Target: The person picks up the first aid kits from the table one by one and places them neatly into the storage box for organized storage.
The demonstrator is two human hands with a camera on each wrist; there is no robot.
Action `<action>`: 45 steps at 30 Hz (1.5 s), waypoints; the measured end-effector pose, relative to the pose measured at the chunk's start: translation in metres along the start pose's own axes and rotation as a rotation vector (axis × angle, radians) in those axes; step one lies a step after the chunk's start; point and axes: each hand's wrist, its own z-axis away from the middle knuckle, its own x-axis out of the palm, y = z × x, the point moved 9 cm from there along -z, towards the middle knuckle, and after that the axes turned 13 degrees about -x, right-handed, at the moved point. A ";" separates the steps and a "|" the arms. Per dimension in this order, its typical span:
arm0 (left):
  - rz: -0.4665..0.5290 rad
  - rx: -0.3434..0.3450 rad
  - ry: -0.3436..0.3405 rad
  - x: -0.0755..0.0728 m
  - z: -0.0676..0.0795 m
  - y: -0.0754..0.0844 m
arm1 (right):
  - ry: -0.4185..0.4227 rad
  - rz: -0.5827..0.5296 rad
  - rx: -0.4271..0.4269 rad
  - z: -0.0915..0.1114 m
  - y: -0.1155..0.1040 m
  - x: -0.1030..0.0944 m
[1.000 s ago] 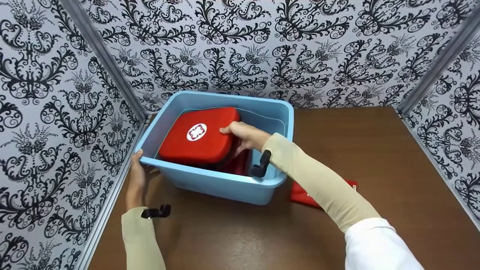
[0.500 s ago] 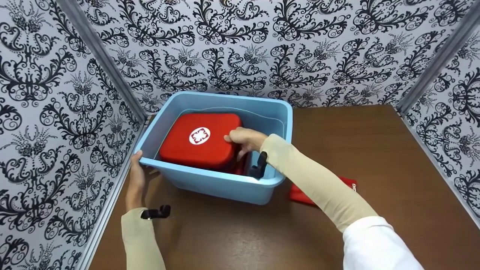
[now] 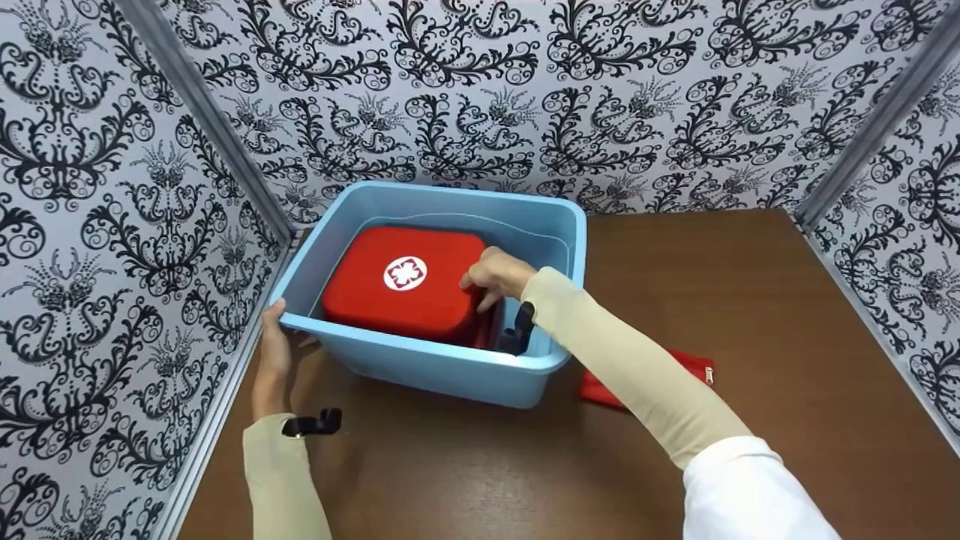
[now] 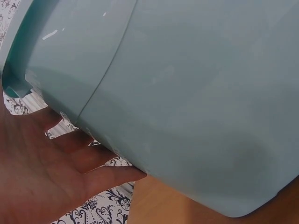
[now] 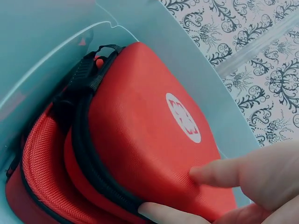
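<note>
One red case [image 3: 405, 285] sits in blue bin [image 3: 442, 371], edge pinched by right hand [image 3: 498, 271], bent fingers on top and zipped side; left hand [image 3: 274, 354], fingers spread, grips bin corner.

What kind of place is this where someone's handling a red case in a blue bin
Probably a small purpose-built booth: black-and-white patterned walls enclose three sides, gray strips run up the corners, and a brown tabletop fits between them.

Right arm [image 3: 637, 367] and left arm [image 3: 281, 480] reach forward
Left hand [image 3: 274, 349] spreads its fingers; right hand [image 3: 498, 273] pinches between thumb and finger.
</note>
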 end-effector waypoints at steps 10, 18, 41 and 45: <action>0.026 -0.008 0.001 0.000 0.000 -0.001 | 0.053 0.049 0.002 0.001 0.001 -0.007; 0.014 -0.008 0.015 -0.001 0.000 -0.001 | 0.125 0.136 0.074 0.002 0.002 -0.015; 0.002 0.011 -0.006 0.001 -0.001 0.001 | -0.002 -0.121 0.022 0.027 -0.025 -0.028; 0.017 0.008 -0.004 0.002 -0.001 0.000 | -0.065 -0.148 -0.061 0.039 -0.038 -0.033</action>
